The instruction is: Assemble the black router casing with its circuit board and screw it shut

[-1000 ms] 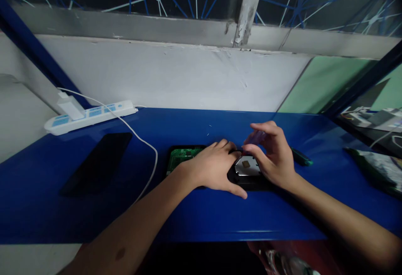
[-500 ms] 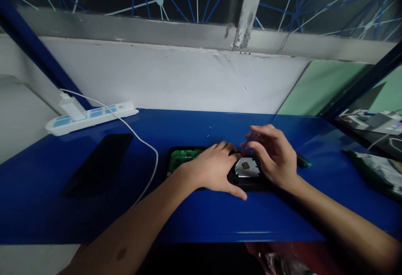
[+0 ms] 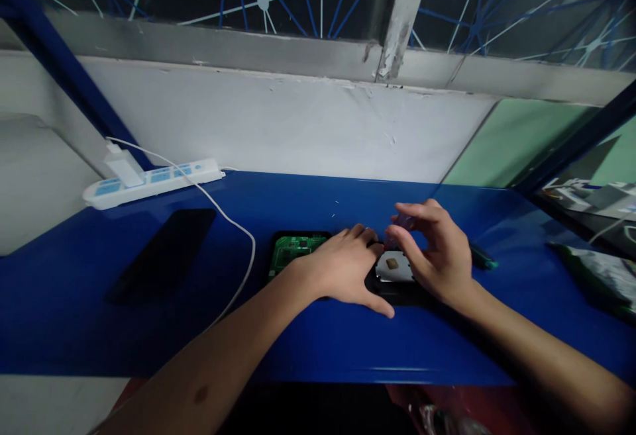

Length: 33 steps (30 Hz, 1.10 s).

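Observation:
My left hand (image 3: 342, 266) lies across an opened black electronic device, fingers spread and thumb stretched towards me. Left of that hand shows a green circuit board (image 3: 293, 249) in a black housing. To its right is a black casing (image 3: 397, 294) with a silver metal plate (image 3: 395, 268) bearing a small brown square. My right hand (image 3: 437, 249) pinches the clear purplish handle of a screwdriver (image 3: 405, 221) above the plate's far edge. The screwdriver's tip is hidden by fingers and too small to make out. Most of the device's middle is covered by my left hand.
A dark flat slab (image 3: 161, 256) lies at left, near a white cable (image 3: 243, 230) running from a power strip (image 3: 154, 180). A dark teal-ended tool (image 3: 483, 256) is right of my right hand. A packet (image 3: 596, 279) lies far right. A wall (image 3: 298, 124) stands behind.
The view has shifted slightly, so everything sits a little further right. My right fingers have tilted a little around the handle; the left hand stays on the device.

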Motion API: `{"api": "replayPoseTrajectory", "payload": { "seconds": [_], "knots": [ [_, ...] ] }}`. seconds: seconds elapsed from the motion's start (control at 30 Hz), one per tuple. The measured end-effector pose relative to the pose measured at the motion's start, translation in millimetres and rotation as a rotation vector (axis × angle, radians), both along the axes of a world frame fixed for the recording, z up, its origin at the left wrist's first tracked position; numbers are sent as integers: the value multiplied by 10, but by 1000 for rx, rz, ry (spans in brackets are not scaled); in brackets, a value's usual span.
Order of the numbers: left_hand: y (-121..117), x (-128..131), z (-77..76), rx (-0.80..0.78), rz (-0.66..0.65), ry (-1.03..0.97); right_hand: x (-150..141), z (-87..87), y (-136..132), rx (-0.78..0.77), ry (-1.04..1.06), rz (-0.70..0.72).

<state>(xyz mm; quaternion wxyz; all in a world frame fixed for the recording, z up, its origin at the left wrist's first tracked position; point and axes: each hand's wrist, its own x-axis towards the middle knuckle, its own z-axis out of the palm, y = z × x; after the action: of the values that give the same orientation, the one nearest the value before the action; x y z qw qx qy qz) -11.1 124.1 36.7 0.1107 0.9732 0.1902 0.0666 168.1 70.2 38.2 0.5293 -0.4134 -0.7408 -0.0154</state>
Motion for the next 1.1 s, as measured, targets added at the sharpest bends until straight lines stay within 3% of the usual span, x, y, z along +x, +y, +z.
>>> {"api": "replayPoseTrajectory", "payload": {
  "seconds": [0.4,0.53,0.67,0.8,0.97,1.1],
  "knots": [
    [-4,8,-3,-14,-6,-2,-138,75,-12,130,-252,-352],
    [0,3,-8,2,11,9,-75,64,28,108,-239,-333],
    [3,-10,16,16,15,19,25,3,79,4,-165,-176],
    [2,-24,51,1,30,28,100,-57,131,-79,44,-56],
    [7,-31,41,-32,14,14,337,22,317,-8,196,-188],
    [7,-37,40,-35,12,13,600,114,539,-242,-113,-294]
  ]
}}
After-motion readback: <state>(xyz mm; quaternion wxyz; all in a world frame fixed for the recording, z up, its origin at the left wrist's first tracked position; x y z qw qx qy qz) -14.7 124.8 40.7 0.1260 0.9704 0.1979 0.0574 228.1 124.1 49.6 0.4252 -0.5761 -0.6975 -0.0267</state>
